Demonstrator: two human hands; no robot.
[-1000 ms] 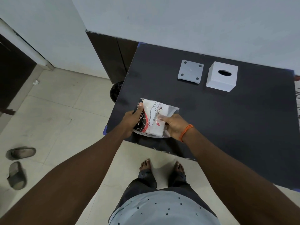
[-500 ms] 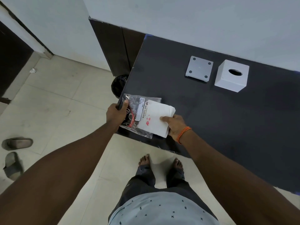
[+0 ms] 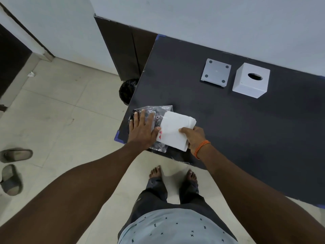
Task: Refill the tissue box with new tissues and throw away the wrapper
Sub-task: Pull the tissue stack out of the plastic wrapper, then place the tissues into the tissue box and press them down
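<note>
A white stack of tissues (image 3: 175, 131) sticks most of the way out of its clear printed wrapper (image 3: 158, 111) at the near left corner of the dark table (image 3: 228, 129). My right hand (image 3: 193, 138) grips the stack's right end. My left hand (image 3: 142, 127) lies flat, fingers spread, pressing the wrapper onto the table. The white cube tissue box (image 3: 251, 80), with an oval slot on top, stands at the back right. Its grey base plate (image 3: 216, 72) lies just left of it, four round feet facing up.
A bin lined with a black bag (image 3: 127, 90) stands on the floor against the table's left side. Dark cabinets (image 3: 126, 50) are behind it. Two sandals (image 3: 12, 166) lie on the tiled floor at the left. My bare feet (image 3: 174, 173) are at the table's front edge.
My right hand has drawn the tissue stack further out of the wrapper to the right. My left hand went from gripping the wrapper's end to lying flat on it.
</note>
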